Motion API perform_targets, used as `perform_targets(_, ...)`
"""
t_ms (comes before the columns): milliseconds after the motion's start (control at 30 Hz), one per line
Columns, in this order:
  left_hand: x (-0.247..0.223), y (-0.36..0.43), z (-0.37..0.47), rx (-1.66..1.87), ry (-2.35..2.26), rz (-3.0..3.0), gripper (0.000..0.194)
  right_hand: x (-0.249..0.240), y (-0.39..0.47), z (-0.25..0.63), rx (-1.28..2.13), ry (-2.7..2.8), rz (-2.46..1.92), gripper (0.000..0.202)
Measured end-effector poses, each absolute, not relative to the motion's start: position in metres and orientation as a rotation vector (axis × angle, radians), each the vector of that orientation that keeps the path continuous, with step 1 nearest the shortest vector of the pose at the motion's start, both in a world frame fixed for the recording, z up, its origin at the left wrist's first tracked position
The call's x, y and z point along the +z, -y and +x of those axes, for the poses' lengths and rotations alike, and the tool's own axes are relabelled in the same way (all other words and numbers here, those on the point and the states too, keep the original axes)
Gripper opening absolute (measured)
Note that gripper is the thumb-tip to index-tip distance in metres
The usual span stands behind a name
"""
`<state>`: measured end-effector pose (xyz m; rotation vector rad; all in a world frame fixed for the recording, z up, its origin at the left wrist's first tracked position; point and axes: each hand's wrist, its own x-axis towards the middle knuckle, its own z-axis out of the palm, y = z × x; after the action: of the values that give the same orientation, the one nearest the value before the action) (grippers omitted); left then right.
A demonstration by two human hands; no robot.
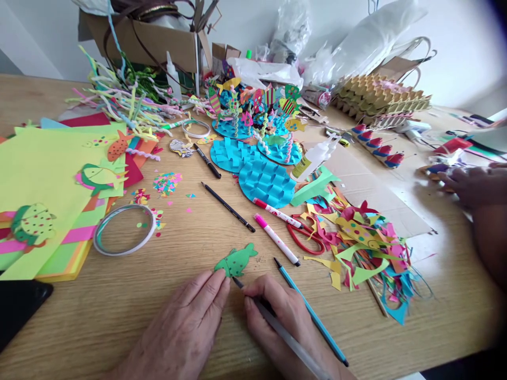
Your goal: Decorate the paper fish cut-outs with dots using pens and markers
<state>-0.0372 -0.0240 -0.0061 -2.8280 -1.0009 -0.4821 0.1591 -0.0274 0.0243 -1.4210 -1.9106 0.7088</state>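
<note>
A green paper fish (237, 259) with dark spots lies flat on the wooden table. The outstretched fingers of my left hand (190, 311) rest on its lower left edge and hold it down. My right hand (279, 311) is closed around a grey-barrelled pen (285, 333), whose dark tip is at the fish's lower edge. Just right of this hand lies a blue felt-tip pen (311, 311) without a cap. Beyond the fish are a black pencil (227, 207), a pink-capped marker (277, 240) and a red-capped marker (278, 212).
Red-handled scissors (307, 238) lie half under paper scraps (364, 237) on the right. Tape rolls (125, 252) and coloured paper sheets (47, 174) sit left. Blue textured discs (266, 184) and glue bottles (312, 158) stand further back. Another person's hand (471, 184) is at far right.
</note>
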Motion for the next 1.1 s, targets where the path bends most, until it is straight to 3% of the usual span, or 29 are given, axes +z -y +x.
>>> perform_targets(1100, -0.0011, 0.0208, -0.0334, -0.44, 0.929, -2.757, 0.05, 0.0202, 0.0278, 0.1591, 0.643, 1.912, -1.393, 0.015)
